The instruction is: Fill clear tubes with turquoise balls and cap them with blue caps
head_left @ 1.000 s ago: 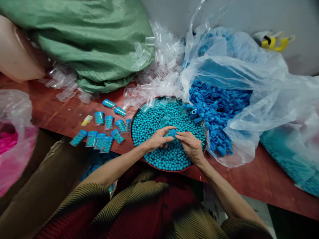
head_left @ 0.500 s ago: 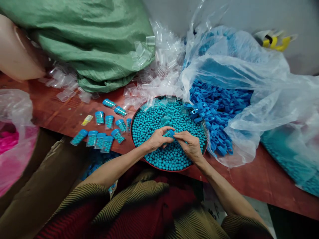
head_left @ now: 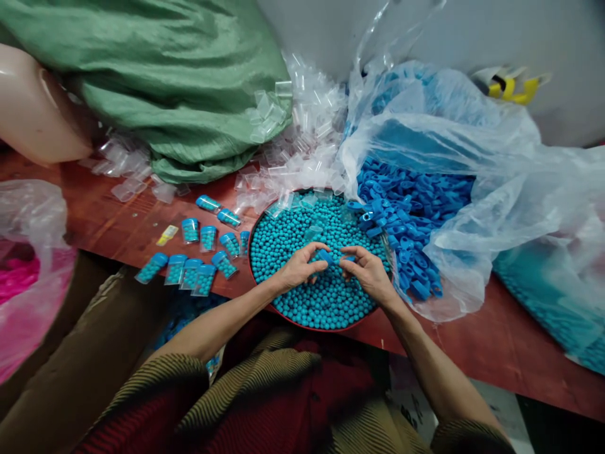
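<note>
My left hand [head_left: 299, 268] is closed over the round tray [head_left: 252, 260] of turquoise beads [head_left: 326, 306], pinching a blue plastic piece [head_left: 324, 256] between thumb and fingers. Just to its right, my right hand [head_left: 371, 272] grips a smaller blue piece [head_left: 348, 258] at its fingertips. A narrow gap separates the two pieces. Both are too small to make out their exact kind. Beyond my left hand, a clear plastic tube [head_left: 314, 233] lies on the beads.
Several bead-filled clear vials with blue caps [head_left: 204, 279] lie left of the tray. Empty clear tubes [head_left: 312, 135] are heaped behind it, beside a green sack [head_left: 189, 82]. At right, an open plastic bag [head_left: 454, 252] spills blue plastic parts [head_left: 411, 214]. A yellow-white tag [head_left: 167, 235] lies far left.
My hands, touching before, have drawn slightly apart. A small blue piece now shows in my right fingertips, apart from the one in my left. The whole view has shifted slightly.
</note>
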Demonstrator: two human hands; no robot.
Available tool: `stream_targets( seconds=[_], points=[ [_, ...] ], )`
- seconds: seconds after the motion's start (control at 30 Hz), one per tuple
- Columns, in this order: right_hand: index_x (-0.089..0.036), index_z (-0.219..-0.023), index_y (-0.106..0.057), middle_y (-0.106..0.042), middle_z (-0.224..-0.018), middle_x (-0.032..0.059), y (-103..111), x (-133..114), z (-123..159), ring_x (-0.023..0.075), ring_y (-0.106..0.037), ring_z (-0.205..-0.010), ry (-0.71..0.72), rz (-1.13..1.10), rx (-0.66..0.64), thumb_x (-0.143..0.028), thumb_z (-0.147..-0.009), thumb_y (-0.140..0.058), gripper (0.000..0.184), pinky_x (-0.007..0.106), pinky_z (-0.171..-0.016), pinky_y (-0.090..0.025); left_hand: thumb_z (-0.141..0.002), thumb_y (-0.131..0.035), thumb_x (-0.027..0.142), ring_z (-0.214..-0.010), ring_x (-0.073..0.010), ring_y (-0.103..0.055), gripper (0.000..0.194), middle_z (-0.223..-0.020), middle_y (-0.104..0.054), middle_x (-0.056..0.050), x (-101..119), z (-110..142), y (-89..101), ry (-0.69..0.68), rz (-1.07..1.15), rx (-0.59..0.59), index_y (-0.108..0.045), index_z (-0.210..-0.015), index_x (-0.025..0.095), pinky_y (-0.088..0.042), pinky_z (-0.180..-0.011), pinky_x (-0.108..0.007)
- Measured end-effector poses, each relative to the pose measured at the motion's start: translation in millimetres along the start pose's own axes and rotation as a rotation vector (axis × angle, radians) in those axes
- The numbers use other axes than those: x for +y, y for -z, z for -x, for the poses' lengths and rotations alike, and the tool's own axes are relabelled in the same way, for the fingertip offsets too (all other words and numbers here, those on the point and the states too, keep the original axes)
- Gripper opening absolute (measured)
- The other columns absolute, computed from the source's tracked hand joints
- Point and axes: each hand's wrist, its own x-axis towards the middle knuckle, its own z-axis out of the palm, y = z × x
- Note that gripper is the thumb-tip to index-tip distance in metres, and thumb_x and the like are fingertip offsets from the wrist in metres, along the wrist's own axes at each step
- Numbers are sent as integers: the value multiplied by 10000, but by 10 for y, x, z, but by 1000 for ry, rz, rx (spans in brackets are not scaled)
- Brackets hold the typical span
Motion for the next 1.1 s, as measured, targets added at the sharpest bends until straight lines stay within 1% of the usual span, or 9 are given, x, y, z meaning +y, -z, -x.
stream_targets(
  seconds=[0.13,0.23,0.37,0.43,0.53,0.73,0.9,1.03,1.1],
  points=[
    [-202,-896,-596,-608,-601,-30,-1,-54,-43,125,-553,-472,156,185,15,-442,-775,-613,269,254,-464,-457,-777,-577,283,-429,-33,-442,394,-764,-529,44,-28,-5,-33,-24,-106,-17,-478,-1148,194,-362,-413,-177],
    [-198,-922,-629,-681,-800,52,-61,-57,-6,182,-648,-721,355,477,9,-378,-870,-508,223,312,-676,-524,-785,-576,298,-439,-29,-418,520,-841,-558,15,-60,-13,-50,-36,-122,47,-419,-1274,214,-352,-419,-182],
    [-144,-1293,-446,-609,-1126,166,-180,-20,118,289,-631,-972,430,729,-67,-480,-801,-601,617,413,-751,-544,-795,-546,293,-539,-68,-447,556,-837,-583,1,-70,0,-64,-71,-83,58,-406,-1322,180,-398,-515,-204],
    [-130,-1391,-303,-560,-1182,196,-238,-5,170,314,-631,-954,395,798,-100,-513,-750,-650,824,435,-683,-555,-781,-544,251,-656,-98,-497,525,-901,-591,-13,-52,18,-76,-96,-87,72,-432,-1285,158,-437,-622,-226],
    [-144,-1401,-258,-564,-1136,178,-307,0,211,310,-634,-929,420,821,-84,-499,-762,-639,824,428,-660,-557,-768,-547,211,-768,-117,-505,403,-897,-570,-4,-5,58,-101,-134,-105,105,-494,-1162,149,-429,-741,-242],
    [-98,-1312,-331,-581,-969,147,-375,28,205,278,-628,-793,578,905,68,-437,-748,-613,716,362,-540,-528,-789,-556,269,-609,-88,-385,208,-671,-418,55,57,107,-201,-119,-82,198,-515,-972,178,-341,-599,-213],
    [-83,-1297,-361,-587,-954,139,-447,49,259,253,-625,-731,504,964,14,-443,-731,-624,720,337,-512,-512,-798,-544,286,-606,-93,-385,156,-665,-425,54,-2,123,-258,-82,-168,249,-512,-908,180,-340,-592,-217],
    [-151,-1373,-320,-600,-1076,140,-477,-41,306,259,-643,-852,469,939,-150,-433,-819,-572,671,359,-614,-540,-825,-490,284,-682,-113,-466,181,-760,-519,29,48,337,-20,-73,-381,245,-524,-972,184,-400,-666,-235],
    [-185,-1361,-363,-600,-1131,134,-410,-57,266,261,-632,-940,477,899,-159,-416,-855,-541,584,372,-684,-543,-837,-474,316,-705,-129,-499,297,-811,-559,13,110,531,252,-65,-506,377,-509,-1104,191,-424,-688,-254]
  ],
)
